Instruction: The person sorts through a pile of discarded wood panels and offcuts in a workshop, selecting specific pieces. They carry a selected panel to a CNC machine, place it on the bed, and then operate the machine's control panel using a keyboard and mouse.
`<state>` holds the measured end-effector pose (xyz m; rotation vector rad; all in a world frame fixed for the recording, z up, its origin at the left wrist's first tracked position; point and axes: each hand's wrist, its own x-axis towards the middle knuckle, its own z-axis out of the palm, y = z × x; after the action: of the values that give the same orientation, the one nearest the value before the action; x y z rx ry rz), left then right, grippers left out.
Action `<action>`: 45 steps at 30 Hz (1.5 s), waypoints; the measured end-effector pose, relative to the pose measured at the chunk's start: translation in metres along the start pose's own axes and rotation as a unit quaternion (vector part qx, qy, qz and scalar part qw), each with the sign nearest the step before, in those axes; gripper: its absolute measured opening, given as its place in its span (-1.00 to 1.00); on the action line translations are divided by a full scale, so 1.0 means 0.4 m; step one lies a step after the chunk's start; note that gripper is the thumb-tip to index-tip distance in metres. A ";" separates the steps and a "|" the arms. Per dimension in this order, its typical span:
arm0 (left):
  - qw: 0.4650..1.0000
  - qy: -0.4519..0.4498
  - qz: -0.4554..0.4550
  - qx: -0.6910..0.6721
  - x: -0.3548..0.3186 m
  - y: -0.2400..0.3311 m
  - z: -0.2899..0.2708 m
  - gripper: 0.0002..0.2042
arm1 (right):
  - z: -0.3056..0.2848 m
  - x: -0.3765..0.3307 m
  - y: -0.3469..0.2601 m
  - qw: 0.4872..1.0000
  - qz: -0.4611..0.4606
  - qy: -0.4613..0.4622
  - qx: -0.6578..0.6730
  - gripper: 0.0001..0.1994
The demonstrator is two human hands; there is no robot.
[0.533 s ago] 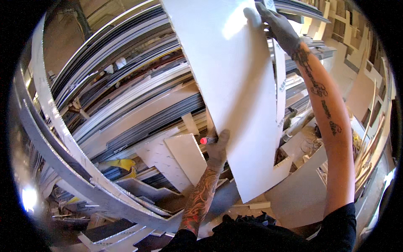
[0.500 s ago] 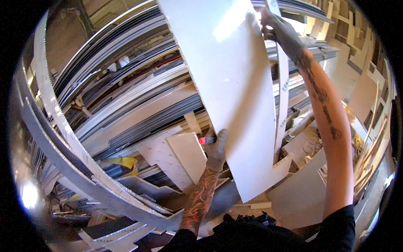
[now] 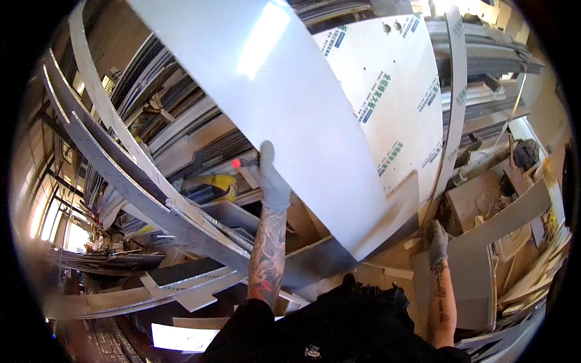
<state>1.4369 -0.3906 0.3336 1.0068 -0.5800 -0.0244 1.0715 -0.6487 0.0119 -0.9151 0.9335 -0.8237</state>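
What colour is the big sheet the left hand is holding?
White, with a bright glare patch: the sheet in the left hand, head view.

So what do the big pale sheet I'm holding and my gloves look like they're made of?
The large pale grey sheet looks like sheet metal or laminate: smooth, thin, with a bright glare. The grey gloves on the left hand and right hand look like knit fabric, matte.

It was a sheet-material workshop or storeroom. Beyond the fingers of the gloved left hand (image 3: 272, 181) rose a big white panel (image 3: 290, 103), and behind it a film-covered sheet (image 3: 399, 91) with printed marks. Left of those fingers ran racks (image 3: 121, 157) stacked with long grey boards and metal strips. Below them lay offcuts (image 3: 193, 290). Around the fingers of the right hand (image 3: 437, 242) were leaning boards (image 3: 502, 218) and scrap pieces.
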 end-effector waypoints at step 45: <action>0.969 -0.056 0.082 0.226 -0.116 0.244 0.055 -0.41 | -0.535 0.196 -0.203 0.916 -0.208 0.236 -0.250 -0.47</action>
<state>1.3635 -0.3416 0.3998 1.4022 -0.7919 0.2079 0.8902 -0.8081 -0.0026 -1.4264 1.4395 -1.2318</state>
